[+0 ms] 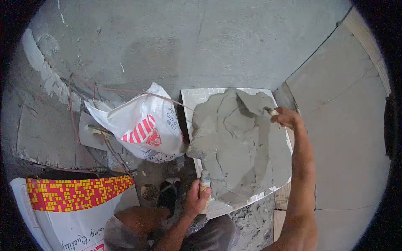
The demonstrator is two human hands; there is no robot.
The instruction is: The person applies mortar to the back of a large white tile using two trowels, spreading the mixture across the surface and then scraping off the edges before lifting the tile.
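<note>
Wet grey mortar (234, 142) lies in a thick, uneven layer over a pale tile (213, 212) whose grid-patterned surface shows along its edges. My right hand (287, 118) is closed around the handle of a trowel (252, 103), its mortar-smeared blade resting in the mortar near the far right corner. At the near left edge, my left hand (196, 201) grips the light handle of a second trowel (205, 184). That tool's blade is coated and cannot be told apart from the mortar beyond it.
Left of the tile stands a white sack (159, 125) with red print. Beyond it lies a flat plate with a handle (94, 133), crossed by a thin reddish cord (125, 90). A red-and-yellow patterned package (79, 194) sits at lower left. A grey wall (234, 37) rises behind.
</note>
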